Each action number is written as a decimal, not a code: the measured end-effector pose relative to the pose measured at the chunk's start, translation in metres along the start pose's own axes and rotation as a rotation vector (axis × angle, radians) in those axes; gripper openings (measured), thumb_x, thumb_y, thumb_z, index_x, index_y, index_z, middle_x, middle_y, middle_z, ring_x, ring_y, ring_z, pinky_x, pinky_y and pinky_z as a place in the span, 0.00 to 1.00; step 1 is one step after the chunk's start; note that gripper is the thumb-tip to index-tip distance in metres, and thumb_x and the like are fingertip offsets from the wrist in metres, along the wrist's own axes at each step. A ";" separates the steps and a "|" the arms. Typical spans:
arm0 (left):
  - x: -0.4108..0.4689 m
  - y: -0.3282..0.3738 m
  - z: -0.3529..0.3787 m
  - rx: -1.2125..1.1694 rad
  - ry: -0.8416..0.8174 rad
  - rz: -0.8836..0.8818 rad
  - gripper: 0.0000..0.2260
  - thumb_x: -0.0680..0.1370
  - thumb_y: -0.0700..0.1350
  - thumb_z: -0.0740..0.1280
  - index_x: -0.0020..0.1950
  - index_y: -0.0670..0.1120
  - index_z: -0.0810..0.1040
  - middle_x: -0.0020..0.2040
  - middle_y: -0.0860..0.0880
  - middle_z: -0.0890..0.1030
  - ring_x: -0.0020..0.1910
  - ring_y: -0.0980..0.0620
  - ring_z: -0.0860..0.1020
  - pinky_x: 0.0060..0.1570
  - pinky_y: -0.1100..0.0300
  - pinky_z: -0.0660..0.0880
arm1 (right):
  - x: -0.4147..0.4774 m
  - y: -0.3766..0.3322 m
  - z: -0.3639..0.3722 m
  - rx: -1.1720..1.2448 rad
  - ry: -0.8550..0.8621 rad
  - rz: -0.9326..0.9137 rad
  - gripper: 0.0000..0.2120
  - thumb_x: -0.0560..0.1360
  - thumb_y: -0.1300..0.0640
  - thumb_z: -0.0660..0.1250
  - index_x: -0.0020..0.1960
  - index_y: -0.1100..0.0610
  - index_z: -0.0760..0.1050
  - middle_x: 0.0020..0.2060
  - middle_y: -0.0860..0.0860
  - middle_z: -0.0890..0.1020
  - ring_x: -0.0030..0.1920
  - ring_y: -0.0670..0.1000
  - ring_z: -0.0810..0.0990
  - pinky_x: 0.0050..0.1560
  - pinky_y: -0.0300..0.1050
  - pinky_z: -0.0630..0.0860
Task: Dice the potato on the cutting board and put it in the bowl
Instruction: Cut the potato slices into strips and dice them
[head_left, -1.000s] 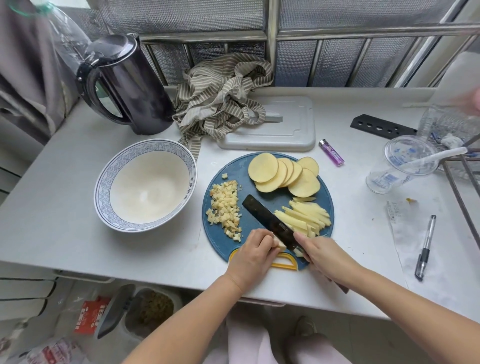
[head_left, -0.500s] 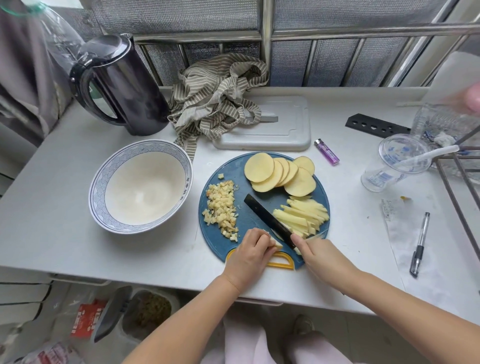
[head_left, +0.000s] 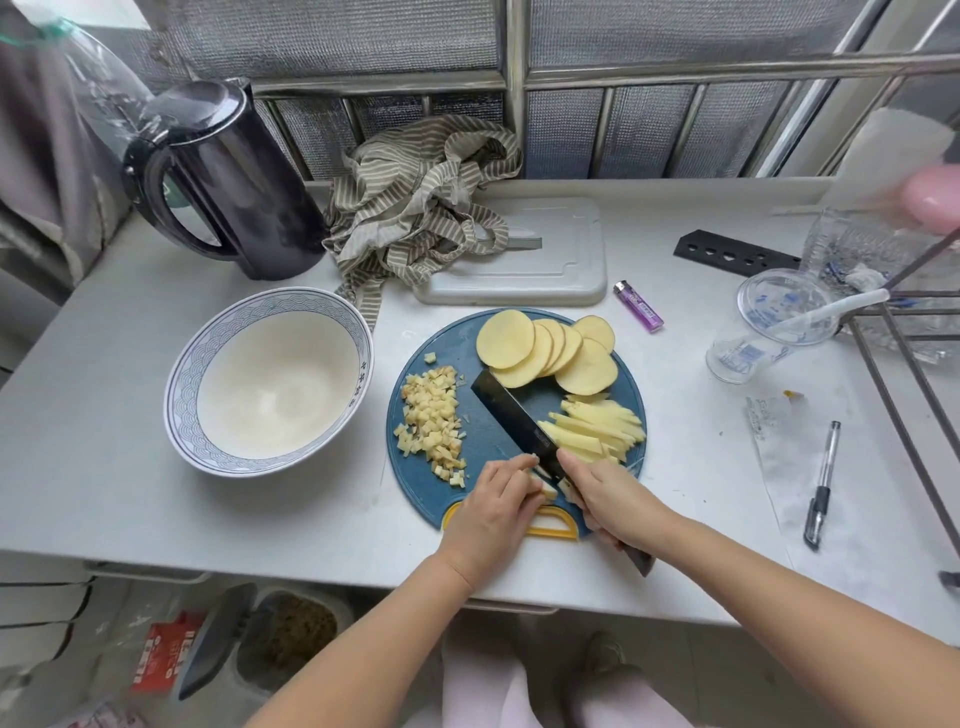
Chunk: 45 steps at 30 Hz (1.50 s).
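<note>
Little has shifted in the last second: both hands stay at the six o'clock edge of the round blue cutting board (head_left: 415, 478), and the knife (head_left: 514, 415) still points toward eleven o'clock.

One pale table (head_left: 130, 493) stands against a metal window grille (head_left: 519, 78). On it are one dark kettle (head_left: 234, 182) at ten o'clock, one blue-rimmed bowl (head_left: 182, 395) at nine o'clock just beside the board, one striped cloth (head_left: 415, 208) draped over one white board (head_left: 561, 270) at twelve o'clock, and one clear plastic cup (head_left: 769, 332) at three o'clock.

The potato lies on the blue board in three lots: five or six overlapping round slices (head_left: 587, 371) at one o'clock, one pile of strips (head_left: 597, 431) at three o'clock, and one heap of dice (head_left: 431, 421) at nine o'clock.

The left hand (head_left: 493, 512) has its fingers curled, its tips holding down short potato pieces (head_left: 545, 488) against the blade. The right hand (head_left: 608, 493) grips the knife handle.

One pen (head_left: 823, 483) lies at four o'clock, and one purple lighter (head_left: 639, 306) at one o'clock.
</note>
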<state>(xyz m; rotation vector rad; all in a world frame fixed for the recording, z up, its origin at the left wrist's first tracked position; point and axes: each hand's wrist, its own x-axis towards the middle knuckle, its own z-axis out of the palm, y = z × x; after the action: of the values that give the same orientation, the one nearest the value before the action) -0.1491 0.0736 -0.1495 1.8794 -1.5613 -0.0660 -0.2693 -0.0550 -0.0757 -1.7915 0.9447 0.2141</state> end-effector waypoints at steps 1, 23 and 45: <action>0.000 -0.001 0.000 0.009 -0.010 -0.004 0.12 0.82 0.53 0.56 0.51 0.46 0.72 0.60 0.47 0.77 0.57 0.52 0.72 0.55 0.61 0.72 | -0.002 0.002 -0.001 0.043 -0.015 0.009 0.26 0.82 0.40 0.48 0.33 0.56 0.66 0.23 0.51 0.68 0.20 0.47 0.67 0.23 0.39 0.65; -0.001 -0.002 0.000 0.009 0.056 0.062 0.13 0.83 0.53 0.55 0.50 0.45 0.72 0.52 0.52 0.71 0.52 0.52 0.70 0.53 0.61 0.70 | -0.029 0.005 -0.030 0.106 -0.108 0.128 0.27 0.79 0.35 0.52 0.33 0.55 0.64 0.21 0.49 0.66 0.19 0.49 0.62 0.22 0.38 0.62; -0.002 -0.002 -0.002 0.011 0.096 0.010 0.18 0.83 0.53 0.55 0.45 0.41 0.76 0.50 0.51 0.71 0.50 0.52 0.70 0.49 0.61 0.71 | -0.039 -0.007 -0.022 0.020 -0.109 0.199 0.28 0.79 0.34 0.51 0.32 0.55 0.63 0.21 0.49 0.67 0.20 0.49 0.64 0.22 0.38 0.65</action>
<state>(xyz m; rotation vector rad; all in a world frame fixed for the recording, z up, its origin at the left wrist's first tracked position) -0.1471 0.0760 -0.1498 1.8555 -1.5088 0.0365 -0.2974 -0.0533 -0.0399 -1.6504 1.0428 0.4220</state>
